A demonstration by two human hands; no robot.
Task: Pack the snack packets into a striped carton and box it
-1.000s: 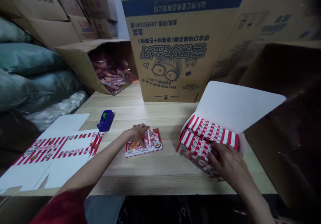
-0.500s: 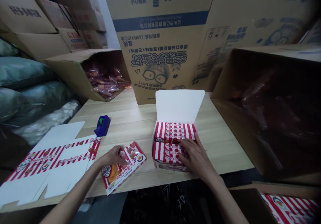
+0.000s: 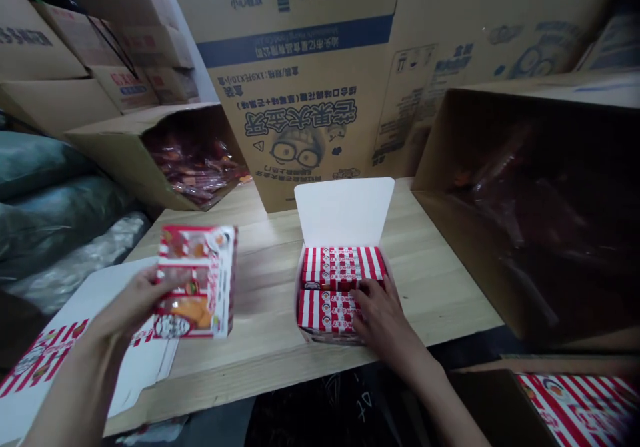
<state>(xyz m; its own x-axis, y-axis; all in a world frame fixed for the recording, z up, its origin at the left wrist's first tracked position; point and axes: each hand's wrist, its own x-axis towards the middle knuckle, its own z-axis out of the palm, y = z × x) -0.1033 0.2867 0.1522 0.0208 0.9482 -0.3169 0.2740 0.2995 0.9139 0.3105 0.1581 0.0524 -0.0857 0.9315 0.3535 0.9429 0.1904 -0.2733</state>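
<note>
My left hand [image 3: 136,299] grips a flat red-and-white snack box [image 3: 193,270] by its left side. This box is raised over the left part of the table, slightly blurred, with food pictures on its front. My right hand [image 3: 381,315] rests on the right end of the packed snack boxes, fingers apart and partly bent. Those striped boxes [image 3: 325,310] stand in two rows inside a white display carton [image 3: 344,212], whose lid is up at the back. The right fingertips lie near the gap between the rows.
Flat printed carton sheets [image 3: 117,387] lie at the table's left. An open cardboard box [image 3: 113,140] of wrapped red items stands behind them, and a larger one [image 3: 435,147] on the right. A tall carton [image 3: 300,60] blocks the back. More striped packaging [image 3: 575,407] sits lower right.
My left hand has lifted the snack box off the table and moved it left and up, covering the blue tape dispenser. My right hand stays on the packed boxes. The view has shifted slightly.
</note>
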